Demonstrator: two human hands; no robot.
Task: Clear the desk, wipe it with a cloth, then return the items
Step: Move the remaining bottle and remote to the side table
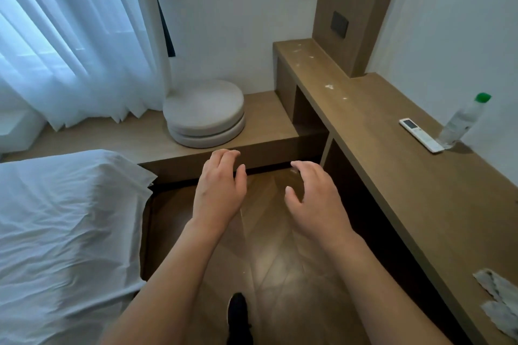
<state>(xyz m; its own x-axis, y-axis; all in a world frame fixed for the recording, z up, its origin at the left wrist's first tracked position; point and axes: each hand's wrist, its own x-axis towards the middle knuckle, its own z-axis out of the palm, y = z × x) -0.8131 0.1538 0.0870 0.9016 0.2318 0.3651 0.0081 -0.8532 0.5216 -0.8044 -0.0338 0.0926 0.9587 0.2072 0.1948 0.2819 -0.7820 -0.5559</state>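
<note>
You get soft, cool daylight from the sheer curtain [70, 36] at the upper left of the frame; the room is otherwise fairly dim. The floor [280, 260] at centre bottom shows pale sheen, and the recess under the surface [392, 176] falls into deep shadow. Wide-angle bending curves the edges, and the water bottle [462, 120] at the right looks smeared.

Desk [372, 148] lies open; bottle [462, 120] and remote [420, 134] (touching) crowd the wall.

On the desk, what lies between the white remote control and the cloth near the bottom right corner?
In the head view, only bare desk top shows between the remote control and the cloth. The water bottle stands beside the remote, not between them.
</note>
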